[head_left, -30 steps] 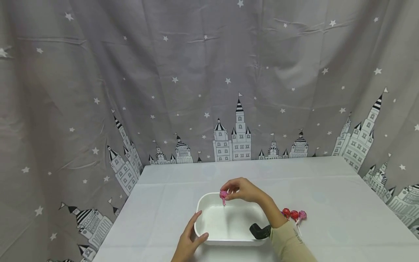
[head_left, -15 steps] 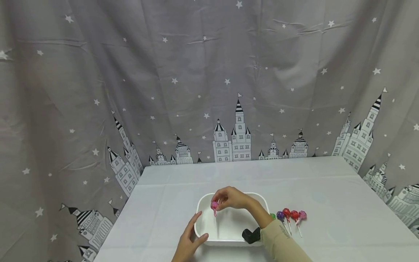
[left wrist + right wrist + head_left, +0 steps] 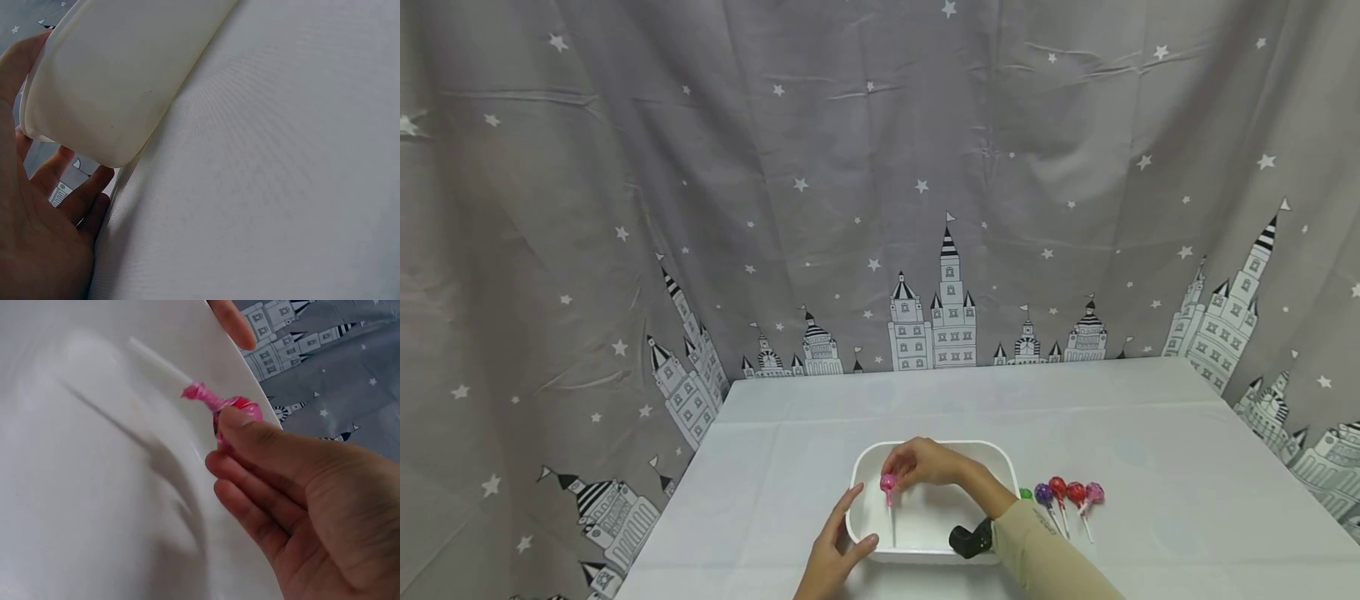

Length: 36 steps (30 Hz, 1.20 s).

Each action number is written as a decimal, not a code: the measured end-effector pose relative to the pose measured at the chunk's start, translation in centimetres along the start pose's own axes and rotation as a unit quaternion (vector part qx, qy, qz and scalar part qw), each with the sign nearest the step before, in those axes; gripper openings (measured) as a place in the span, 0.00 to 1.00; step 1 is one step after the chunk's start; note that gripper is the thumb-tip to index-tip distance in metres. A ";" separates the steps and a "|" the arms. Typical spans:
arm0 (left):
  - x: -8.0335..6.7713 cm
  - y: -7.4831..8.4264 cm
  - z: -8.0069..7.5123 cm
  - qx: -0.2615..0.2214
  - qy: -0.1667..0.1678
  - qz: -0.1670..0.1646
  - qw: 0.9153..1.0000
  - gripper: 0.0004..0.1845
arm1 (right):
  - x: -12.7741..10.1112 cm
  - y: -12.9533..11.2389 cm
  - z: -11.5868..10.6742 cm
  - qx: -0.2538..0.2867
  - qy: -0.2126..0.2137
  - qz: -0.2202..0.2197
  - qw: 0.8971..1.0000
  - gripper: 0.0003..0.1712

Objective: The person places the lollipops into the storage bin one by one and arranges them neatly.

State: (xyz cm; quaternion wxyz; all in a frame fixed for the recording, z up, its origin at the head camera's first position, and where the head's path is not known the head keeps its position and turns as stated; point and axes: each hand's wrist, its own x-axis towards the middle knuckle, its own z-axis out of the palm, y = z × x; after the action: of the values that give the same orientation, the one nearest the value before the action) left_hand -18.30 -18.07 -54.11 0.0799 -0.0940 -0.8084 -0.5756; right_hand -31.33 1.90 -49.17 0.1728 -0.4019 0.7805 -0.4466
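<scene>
A white tray point(image 3: 992, 467) sits on the table's near middle. My right hand point(image 3: 897, 475) pinches the wrapped head of a pink lollipop point(image 3: 888, 482), whose stick points down into the left part of the tray. In the right wrist view the thumb and fingers point(image 3: 250, 434) close on the pink lollipop point(image 3: 212, 400) over the tray floor point(image 3: 75, 487). My left hand point(image 3: 838, 546) holds the tray's near left corner, thumb over the rim. The left wrist view shows that hand point(image 3: 44, 231) against the tray's outer wall point(image 3: 112, 69).
Several wrapped lollipops point(image 3: 1066, 493) in purple, red and pink lie in a row on the white tablecloth point(image 3: 1150, 467) right of the tray, with a green one point(image 3: 1025, 494) by its rim. A grey star-and-castle curtain point(image 3: 880, 208) hangs behind the table.
My right hand carried the pink lollipop from the tray's far rim leftward and down into the tray. The left hand stayed on the tray's corner.
</scene>
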 end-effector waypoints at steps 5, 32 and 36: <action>0.1 -0.3 0.1 -0.005 0.000 -0.001 1.000 0.37 | 0.1 0.4 0.2 -0.009 0.003 0.004 1.000 0.14; 0.1 -0.1 0.0 -0.010 0.005 -0.008 1.000 0.36 | 1.3 1.0 1.4 -0.041 0.001 0.017 0.999 0.13; 0.1 -0.3 0.2 0.000 0.005 -0.027 1.000 0.36 | 1.6 1.6 1.7 -0.053 0.000 0.029 0.998 0.14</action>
State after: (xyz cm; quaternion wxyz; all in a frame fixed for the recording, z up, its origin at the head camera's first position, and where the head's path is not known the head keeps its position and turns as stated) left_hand -18.48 -18.01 -54.41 0.0683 -0.0692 -0.8104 -0.5778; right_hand -32.04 0.11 -51.32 0.1646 -0.3878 0.8142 -0.3994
